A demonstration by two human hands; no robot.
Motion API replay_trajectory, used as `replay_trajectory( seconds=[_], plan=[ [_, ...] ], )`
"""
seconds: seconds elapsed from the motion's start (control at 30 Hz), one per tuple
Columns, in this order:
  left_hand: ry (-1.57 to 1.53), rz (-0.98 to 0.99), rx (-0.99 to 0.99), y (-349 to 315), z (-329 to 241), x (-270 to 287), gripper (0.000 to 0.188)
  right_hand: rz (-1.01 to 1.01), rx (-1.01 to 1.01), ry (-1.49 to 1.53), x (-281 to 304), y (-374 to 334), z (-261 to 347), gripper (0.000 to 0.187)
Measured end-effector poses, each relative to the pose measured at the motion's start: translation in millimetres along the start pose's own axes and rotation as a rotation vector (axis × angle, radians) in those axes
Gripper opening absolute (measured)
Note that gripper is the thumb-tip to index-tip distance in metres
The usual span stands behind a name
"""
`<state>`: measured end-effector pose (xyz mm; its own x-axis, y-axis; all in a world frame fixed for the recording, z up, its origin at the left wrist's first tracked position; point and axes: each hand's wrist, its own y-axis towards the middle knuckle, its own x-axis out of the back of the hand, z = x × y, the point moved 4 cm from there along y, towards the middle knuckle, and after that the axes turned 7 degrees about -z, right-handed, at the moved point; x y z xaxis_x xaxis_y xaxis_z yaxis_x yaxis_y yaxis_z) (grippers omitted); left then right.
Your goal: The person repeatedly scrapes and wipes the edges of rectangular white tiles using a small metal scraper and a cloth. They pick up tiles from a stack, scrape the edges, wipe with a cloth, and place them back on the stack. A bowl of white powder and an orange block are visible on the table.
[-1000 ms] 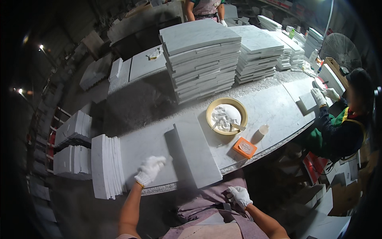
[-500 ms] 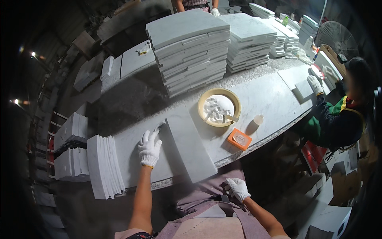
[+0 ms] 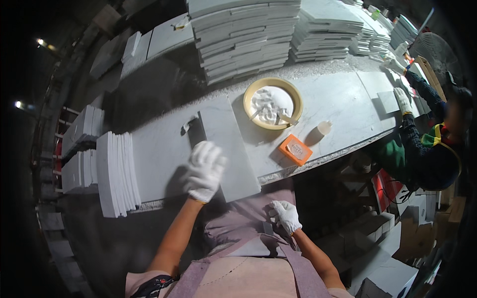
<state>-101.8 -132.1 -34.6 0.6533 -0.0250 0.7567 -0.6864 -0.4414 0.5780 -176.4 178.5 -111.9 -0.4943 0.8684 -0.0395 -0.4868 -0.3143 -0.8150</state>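
Observation:
My left hand [image 3: 204,171], in a white knit glove, is over the near left edge of a pale grey-white stone slab [image 3: 226,149]. Its fingers look loosely extended, slightly blurred, and nothing shows in them; contact with the slab is unclear. A small crumpled grey piece [image 3: 187,124] lies on the bench just left of that slab. My right hand [image 3: 285,216], also gloved, rests curled at my lap, off the bench edge; whatever it may hold is hidden. Beyond the slab stands a tan bowl [image 3: 248,113] of white powder or paste with a flat scraper [image 3: 288,119] in it.
An orange box [image 3: 295,150] and a small translucent bottle [image 3: 324,127] stand right of the slab. Upright slabs [image 3: 118,174] line the left end; tall slab stacks [image 3: 246,42] rise behind. At far right a co-worker's gloved hand [image 3: 402,101] touches a pale tile.
My left hand has let go of the small grey piece and moved right and nearer, to the slab's edge. The view has shifted downward. The co-worker's arms have moved; my right hand stays at my lap.

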Motion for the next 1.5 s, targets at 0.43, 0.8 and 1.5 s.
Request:
replay_trajectory(
  seconds=[0.43, 0.8, 1.5],
  plan=[
    [0.137, 0.371, -0.259, 44, 10, -63, 0.08, 0.045, 0.003, 0.047, 14, 19, -26, 0.031],
    [-0.559, 0.407, -0.475, -44, -160, 3, 0.045, -0.511, 0.762, 0.302, 100, 30, 75, 0.025],
    [-0.625, 0.38, -0.091, 11, -200, -15, 0.057, -0.286, 0.829, 0.231, 77, 6, 158, 0.037]
  ],
)
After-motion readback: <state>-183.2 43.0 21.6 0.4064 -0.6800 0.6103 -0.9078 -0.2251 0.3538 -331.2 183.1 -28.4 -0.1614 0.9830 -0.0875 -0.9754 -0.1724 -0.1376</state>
